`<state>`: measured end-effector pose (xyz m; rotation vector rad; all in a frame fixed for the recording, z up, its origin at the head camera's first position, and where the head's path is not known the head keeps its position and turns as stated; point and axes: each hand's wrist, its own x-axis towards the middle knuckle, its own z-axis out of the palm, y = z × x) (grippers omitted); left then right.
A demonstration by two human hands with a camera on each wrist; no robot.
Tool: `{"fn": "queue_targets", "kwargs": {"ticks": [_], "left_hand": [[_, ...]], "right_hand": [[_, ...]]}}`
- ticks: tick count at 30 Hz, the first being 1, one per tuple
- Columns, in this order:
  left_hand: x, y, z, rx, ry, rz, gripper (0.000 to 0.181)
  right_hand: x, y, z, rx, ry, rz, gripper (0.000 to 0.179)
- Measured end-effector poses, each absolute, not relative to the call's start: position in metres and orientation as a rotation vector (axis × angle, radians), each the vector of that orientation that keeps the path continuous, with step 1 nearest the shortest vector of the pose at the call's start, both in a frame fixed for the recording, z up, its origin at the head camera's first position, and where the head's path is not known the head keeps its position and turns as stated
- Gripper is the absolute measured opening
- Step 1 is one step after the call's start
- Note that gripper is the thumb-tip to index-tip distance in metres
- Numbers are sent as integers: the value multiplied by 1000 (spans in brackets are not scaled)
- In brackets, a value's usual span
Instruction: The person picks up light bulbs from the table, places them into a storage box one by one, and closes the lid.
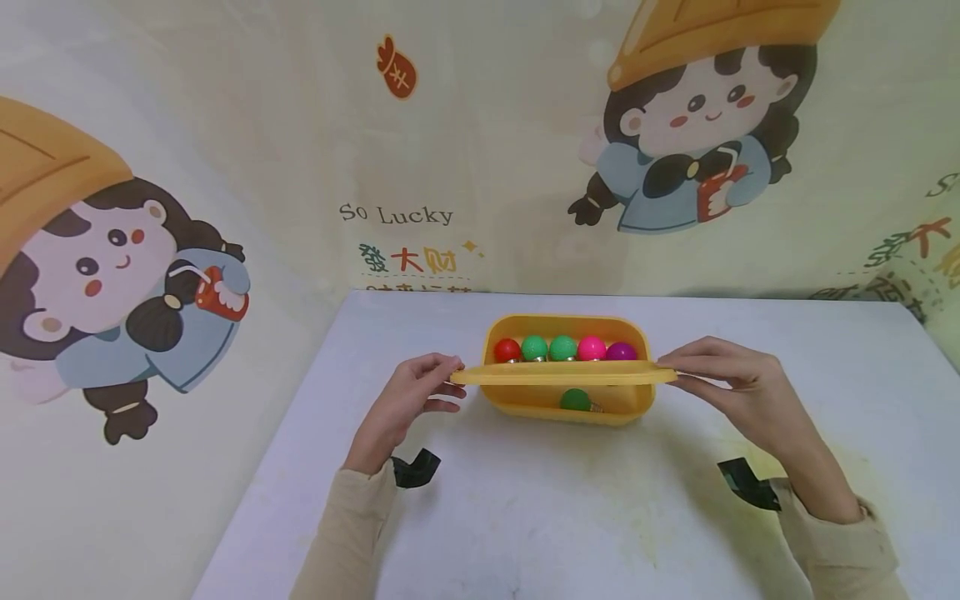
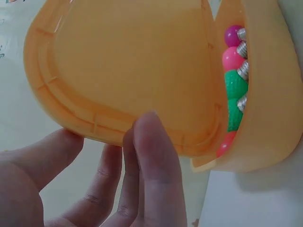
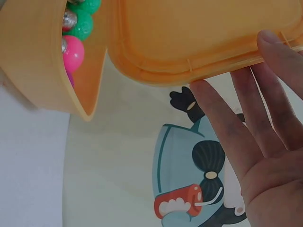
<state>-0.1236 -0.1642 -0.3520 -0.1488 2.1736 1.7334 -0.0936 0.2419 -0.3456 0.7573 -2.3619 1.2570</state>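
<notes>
A yellow plastic lid (image 1: 562, 374) stands on edge across a yellow box (image 1: 517, 402) on the table. My left hand (image 1: 408, 394) pinches the lid's left end between thumb and fingers. At the other end, my right hand (image 1: 750, 390) grips it the same way. Behind the lid, a row of small coloured bulbs lies in the box: a red bulb (image 1: 507, 350), two green ones, a pink bulb (image 1: 592, 347) and a purple bulb (image 1: 621, 352). Another green bulb (image 1: 576, 400) lies in front. Silver screw bases show on the bulbs in the left wrist view.
The box sits near the back of a white table (image 1: 525, 517). Behind it hangs a pale cloth backdrop (image 1: 510, 125) printed with cartoon figures and lettering. Black straps (image 1: 416, 468) stick out at both wrists beside beige sleeves (image 1: 345, 533).
</notes>
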Motion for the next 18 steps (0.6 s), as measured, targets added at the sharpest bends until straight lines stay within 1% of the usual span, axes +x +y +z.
{"fn": "queue_targets", "kwargs": {"ticks": [8,13,18], "left_hand": [[-126,-170,-358,-120,2044,1815,48],[-128,-173,-364,-90,1909,1898,48],[-129,-174,-370,-80,1824,1954,48]], "right_hand": [[-96,243,-347,853,-2363,1223,50],[-98,242,-350,822,-2388,1155,54],[-99,241,-354,788,-2411,1270,59]]}}
